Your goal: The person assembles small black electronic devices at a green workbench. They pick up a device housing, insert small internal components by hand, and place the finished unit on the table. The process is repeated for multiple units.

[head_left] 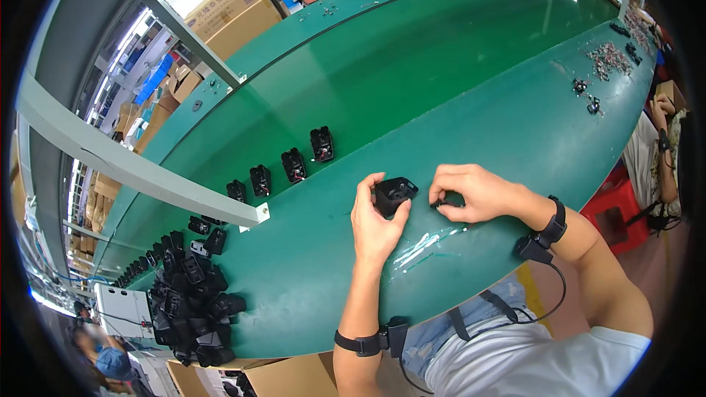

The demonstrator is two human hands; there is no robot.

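Observation:
My left hand (376, 224) grips a small black plastic housing (395, 192) between thumb and fingers, just above the green worktop. The housing is box-shaped, with its hollow side facing up. To its right, my right hand (471, 195) is closed in a pinch, thumb toward the fingertips, a short gap away from the housing. Something small and dark shows at those fingertips, too hidden to name. Clear strips or film (425, 246) lie shiny on the worktop between my forearms.
Several open black housings (293, 165) stand in a row on the green belt (412, 66). A large heap of black housings (193, 301) lies left, beside a grey metal post (147, 169). Small metal parts (609, 59) are piled far right, near another person's arm (665, 154).

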